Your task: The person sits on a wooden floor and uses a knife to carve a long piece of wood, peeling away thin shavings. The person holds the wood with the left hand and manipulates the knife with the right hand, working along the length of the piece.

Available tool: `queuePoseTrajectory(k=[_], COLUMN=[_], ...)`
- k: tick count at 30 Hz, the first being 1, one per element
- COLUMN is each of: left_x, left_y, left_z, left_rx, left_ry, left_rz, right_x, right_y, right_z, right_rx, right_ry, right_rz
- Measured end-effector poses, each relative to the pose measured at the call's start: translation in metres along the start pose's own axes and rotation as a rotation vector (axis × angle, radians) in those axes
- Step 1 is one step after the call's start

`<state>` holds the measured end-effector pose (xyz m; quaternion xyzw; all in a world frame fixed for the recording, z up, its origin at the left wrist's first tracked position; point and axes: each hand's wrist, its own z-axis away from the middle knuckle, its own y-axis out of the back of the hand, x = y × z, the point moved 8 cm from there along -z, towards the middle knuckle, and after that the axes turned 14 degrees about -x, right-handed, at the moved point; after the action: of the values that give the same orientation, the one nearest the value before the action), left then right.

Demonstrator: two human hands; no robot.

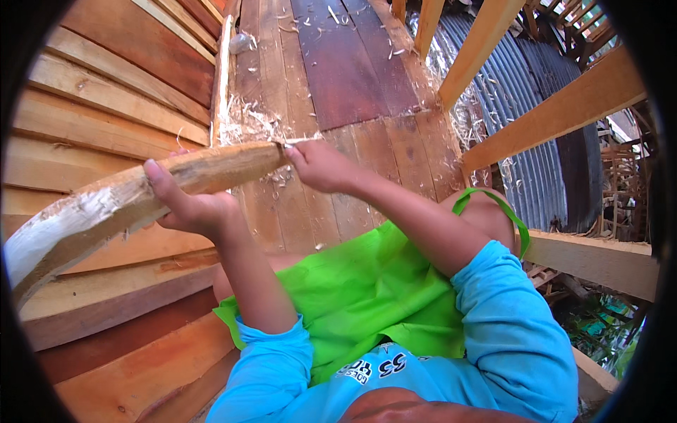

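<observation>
A long, curved piece of wood runs from the left rim to the middle of the view. Its left part is pale and roughly stripped; the rest is browner. My left hand is wrapped around it from below, thumb up on the near side and fingers mostly hidden behind. At the wood's right end, my right hand is closed, its thumb pointing at the tip. Something small and dark shows by that thumb, but the fist hides what it grips. A bright green apron covers my lap.
Pale shavings lie on the plank floor, heaped near the wall's foot. A board wall rises at left. On the right are wooden rails, with corrugated metal sheets beyond. A dark reddish panel lies ahead.
</observation>
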<state>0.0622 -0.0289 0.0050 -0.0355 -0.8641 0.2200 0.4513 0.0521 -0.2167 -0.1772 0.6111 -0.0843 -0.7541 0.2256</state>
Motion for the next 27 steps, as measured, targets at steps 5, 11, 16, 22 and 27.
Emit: queuePoseTrajectory(k=[5, 11, 16, 22, 27], left_x=[-0.01, -0.007, -0.017, -0.017, -0.014], left_y=[-0.003, 0.004, 0.008, 0.008, 0.003], left_z=[-0.004, -0.003, -0.013, -0.011, -0.013], left_rx=[-0.031, -0.066, -0.108, -0.159, -0.122], left_ry=[0.067, 0.013, 0.083, 0.046, 0.068], left_rz=[0.064, 0.034, 0.085, 0.067, 0.044], right_x=[0.091, -0.004, 0.054, 0.01, 0.051], right_y=[0.018, 0.006, 0.017, 0.005, 0.014], right_z=[0.003, 0.003, 0.009, 0.005, -0.003], right_rx=[-0.125, -0.061, -0.115, -0.041, -0.052], right_ry=[-0.274, 0.007, -0.197, -0.035, -0.108], right_rz=[0.047, 0.005, 0.166, 0.085, 0.063])
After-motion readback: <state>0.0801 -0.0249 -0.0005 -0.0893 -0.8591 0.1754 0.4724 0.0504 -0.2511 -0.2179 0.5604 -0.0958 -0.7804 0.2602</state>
